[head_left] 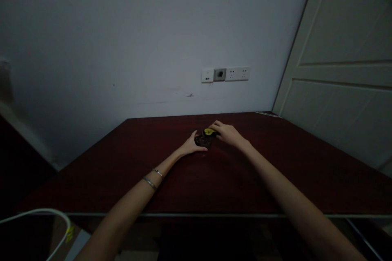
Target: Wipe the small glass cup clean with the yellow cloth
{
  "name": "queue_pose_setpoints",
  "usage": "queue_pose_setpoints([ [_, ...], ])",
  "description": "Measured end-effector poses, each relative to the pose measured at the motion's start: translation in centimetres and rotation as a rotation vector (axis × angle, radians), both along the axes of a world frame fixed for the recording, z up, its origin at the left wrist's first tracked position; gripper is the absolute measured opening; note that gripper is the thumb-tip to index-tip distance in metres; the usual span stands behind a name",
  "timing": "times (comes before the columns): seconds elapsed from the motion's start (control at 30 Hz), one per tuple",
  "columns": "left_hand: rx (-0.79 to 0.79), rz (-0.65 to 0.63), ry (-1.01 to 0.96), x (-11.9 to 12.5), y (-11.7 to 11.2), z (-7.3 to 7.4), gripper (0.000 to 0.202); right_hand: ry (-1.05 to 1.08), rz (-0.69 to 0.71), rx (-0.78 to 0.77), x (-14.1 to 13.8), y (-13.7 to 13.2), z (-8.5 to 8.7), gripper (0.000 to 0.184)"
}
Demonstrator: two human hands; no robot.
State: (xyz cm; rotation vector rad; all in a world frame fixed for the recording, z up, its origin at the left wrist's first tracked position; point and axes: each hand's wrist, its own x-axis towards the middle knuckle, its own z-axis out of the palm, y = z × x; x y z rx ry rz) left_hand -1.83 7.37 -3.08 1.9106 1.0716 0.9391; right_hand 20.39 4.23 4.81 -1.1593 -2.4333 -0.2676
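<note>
Someone's left hand (pixel 186 146) and right hand (pixel 226 132) are flanking a dark, shiny dish (pixel 202 142), which seems to be resting on the red-brown table (pixel 232 187). I'm seeing the left hand curving round the dish's left side in a wide C, its thumb lying along the near edge and its fingers reaching toward the far edge, so it is holding the dish between them. Just beyond the dish and slightly to its right, the right hand is pinching a yellow and black piece (pixel 210 131), fingers bending over the top and thumb tucking in from the right. That piece is appearing right at the dish's far edge; whether the two are touching I cannot tell. What the dish is containing, I cannot make out in this dim light.

Two silvery bracelets (pixel 150 182) are circling the left forearm, nearer the person than the dish. Beyond the dish, the pale wall (pixel 122 32) is rising from the table's far edge, with sockets (pixel 237 74) sitting above the dish and to its right. Farther right of the dish, a panelled door (pixel 337 102) is standing. Well to the dish's left and nearer the person, a white cable (pixel 45 211) is looping.
</note>
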Motion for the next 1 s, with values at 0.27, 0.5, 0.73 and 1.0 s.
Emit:
queue_pose_setpoints([
  [0.27, -0.011, 0.035, 0.022, 0.5, 0.6, -0.2, 0.103, -0.422, 0.247, 0.133, -1.1, 2.1, 1.0, 0.032],
  [0.5, 0.063, 0.07, 0.127, 0.5, -0.1, 0.5, 0.076, -0.59, 0.402, 0.172, -2.4, 3.7, 1.1, 0.026],
  [0.73, 0.079, 0.1, 0.189, 0.5, -0.6, 1.0, 0.076, -0.616, 0.259, 0.059, -2.4, 3.8, 1.5, 0.036],
  [1.0, 0.081, 0.094, 0.188, 0.4, -1.1, 1.4, 0.076, -0.524, 0.049, -0.219, -4.3, 2.8, 2.1, 0.038],
])
